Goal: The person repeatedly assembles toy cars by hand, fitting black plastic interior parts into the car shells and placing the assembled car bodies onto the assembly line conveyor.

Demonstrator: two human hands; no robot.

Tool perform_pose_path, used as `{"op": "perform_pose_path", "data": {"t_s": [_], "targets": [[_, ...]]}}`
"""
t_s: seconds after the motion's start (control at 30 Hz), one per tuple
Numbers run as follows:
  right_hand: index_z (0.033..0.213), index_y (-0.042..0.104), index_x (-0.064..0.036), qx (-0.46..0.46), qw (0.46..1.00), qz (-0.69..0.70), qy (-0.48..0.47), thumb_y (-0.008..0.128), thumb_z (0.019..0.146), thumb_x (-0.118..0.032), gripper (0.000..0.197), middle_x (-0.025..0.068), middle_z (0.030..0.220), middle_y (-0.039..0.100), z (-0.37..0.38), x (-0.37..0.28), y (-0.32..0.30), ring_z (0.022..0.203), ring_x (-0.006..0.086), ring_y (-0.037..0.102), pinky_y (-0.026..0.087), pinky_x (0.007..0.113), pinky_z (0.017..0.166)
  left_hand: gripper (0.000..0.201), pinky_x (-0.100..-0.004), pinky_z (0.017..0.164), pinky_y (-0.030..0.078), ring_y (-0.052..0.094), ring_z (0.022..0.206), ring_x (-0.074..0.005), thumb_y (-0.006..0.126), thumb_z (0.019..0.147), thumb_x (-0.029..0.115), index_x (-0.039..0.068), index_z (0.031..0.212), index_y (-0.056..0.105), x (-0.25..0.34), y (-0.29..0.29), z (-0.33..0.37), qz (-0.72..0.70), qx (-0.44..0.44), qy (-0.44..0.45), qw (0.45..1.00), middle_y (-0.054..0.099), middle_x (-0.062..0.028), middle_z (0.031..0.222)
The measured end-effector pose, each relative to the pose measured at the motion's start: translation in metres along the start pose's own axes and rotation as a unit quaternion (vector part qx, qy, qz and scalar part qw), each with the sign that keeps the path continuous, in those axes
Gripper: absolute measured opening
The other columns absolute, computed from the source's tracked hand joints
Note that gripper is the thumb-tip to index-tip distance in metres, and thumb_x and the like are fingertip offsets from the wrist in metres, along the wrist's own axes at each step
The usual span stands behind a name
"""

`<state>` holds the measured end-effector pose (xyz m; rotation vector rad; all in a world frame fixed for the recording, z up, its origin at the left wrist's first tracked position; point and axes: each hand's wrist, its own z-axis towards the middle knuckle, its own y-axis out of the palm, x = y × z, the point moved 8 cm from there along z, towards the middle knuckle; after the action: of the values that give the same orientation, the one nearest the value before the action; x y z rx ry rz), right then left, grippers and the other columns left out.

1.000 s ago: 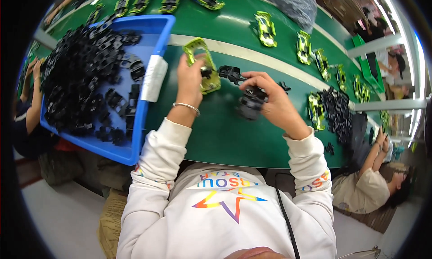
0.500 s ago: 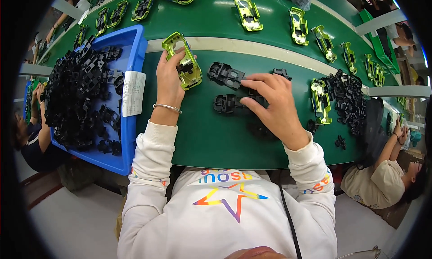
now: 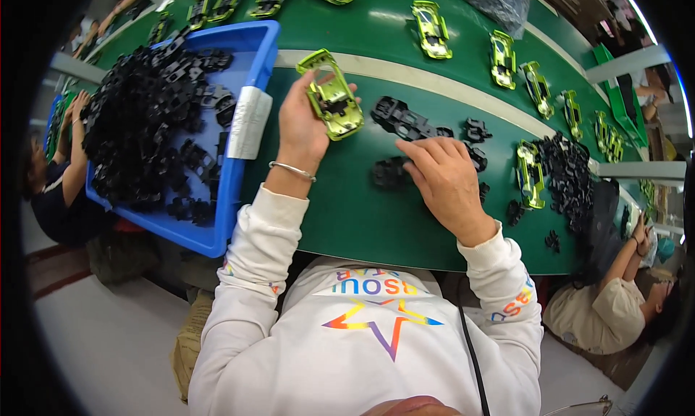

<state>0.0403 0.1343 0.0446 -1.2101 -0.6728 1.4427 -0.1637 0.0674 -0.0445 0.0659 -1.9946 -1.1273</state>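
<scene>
My left hand (image 3: 304, 123) grips a lime-green toy car body shell (image 3: 336, 101), with its hollow side showing and the thumb reaching inside. My right hand (image 3: 449, 184) is palm down over the table, fingers bent, thumb and index tip apart. A black car chassis part (image 3: 389, 172) lies beside the thumb, partly covered by the hand and blurred. Just beyond the index fingertip is another black chassis part (image 3: 405, 119). Contact between these fingertips and the parts is hard to make out.
A blue bin (image 3: 250, 69) heaped with black parts (image 3: 145, 119) stands on the left. On the right are a green shell (image 3: 530, 173), a pile of small black pieces (image 3: 568, 173) and loose bits. More green shells (image 3: 432, 29) line the far strip. Other people sit at both sides.
My view has shifted, so the scene sits further right. My left hand still holds the green shell. The fingers of my right hand are more bent, drawn over the black chassis parts.
</scene>
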Motion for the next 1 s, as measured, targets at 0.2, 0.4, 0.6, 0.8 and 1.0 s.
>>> {"op": "perform_pose_path", "data": {"t_s": [0.2,0.4,0.6,0.8,1.0], "targets": [[0.123,0.063,-0.0063,-0.054,0.998,-0.032,0.009,0.076,0.082,-0.023,0.046,0.0092,0.13,0.06,-0.016,-0.009,0.018,0.117,0.0298,0.056,0.042,0.044,0.103,0.042,-0.0565,0.097,0.053,0.062,0.112,-0.0393,0.034,0.108,0.031,0.002,0.136,0.046,0.005,-0.009,-0.012,0.009,0.018,0.023,1.0,0.06,-0.02,0.126],[0.124,0.063,-0.006,-0.043,0.999,-0.021,0.017,0.077,0.082,-0.022,0.047,0.0089,0.13,0.059,-0.019,-0.019,0.007,0.118,0.0303,0.056,0.037,0.047,0.108,0.04,-0.0544,0.092,0.055,0.063,0.109,-0.037,0.034,0.109,0.031,0.003,0.135,0.046,0.004,-0.008,-0.012,-0.006,-0.019,0.042,0.999,0.059,-0.0184,0.124],[0.112,0.062,-0.0057,-0.018,0.998,0.059,0.032,0.081,0.076,-0.014,0.041,0.0088,0.117,0.063,-0.018,-0.004,0.012,0.113,0.0283,0.057,0.037,0.044,0.105,0.043,-0.0506,0.099,0.052,0.061,0.116,-0.0374,0.033,0.109,0.03,0.002,0.141,0.044,0.001,-0.008,-0.009,0.0,-0.041,0.056,0.998,0.058,-0.0222,0.13],[0.1,0.055,-0.0035,0.1,0.927,0.342,0.114,0.07,0.081,0.003,0.024,0.0111,0.091,0.066,0.003,0.02,0.006,0.085,0.0311,0.067,0.053,0.038,0.068,0.043,-0.0459,0.095,0.054,0.063,0.113,-0.0336,0.04,0.108,0.035,0.002,0.132,0.052,-0.005,0.002,-0.013,-0.031,-0.039,0.042,0.998,0.063,-0.0187,0.119],[0.099,0.055,-0.0017,0.118,0.972,0.165,0.119,0.067,0.086,0.001,0.018,0.0135,0.105,0.064,0.075,0.009,-0.004,0.091,0.034,0.067,0.053,0.04,0.069,0.043,-0.0379,0.096,0.051,0.064,0.109,-0.024,0.038,0.109,0.036,0.005,0.135,0.051,-0.019,0.025,-0.035,-0.029,-0.003,0.061,0.998,0.062,-0.0128,0.121]]}}
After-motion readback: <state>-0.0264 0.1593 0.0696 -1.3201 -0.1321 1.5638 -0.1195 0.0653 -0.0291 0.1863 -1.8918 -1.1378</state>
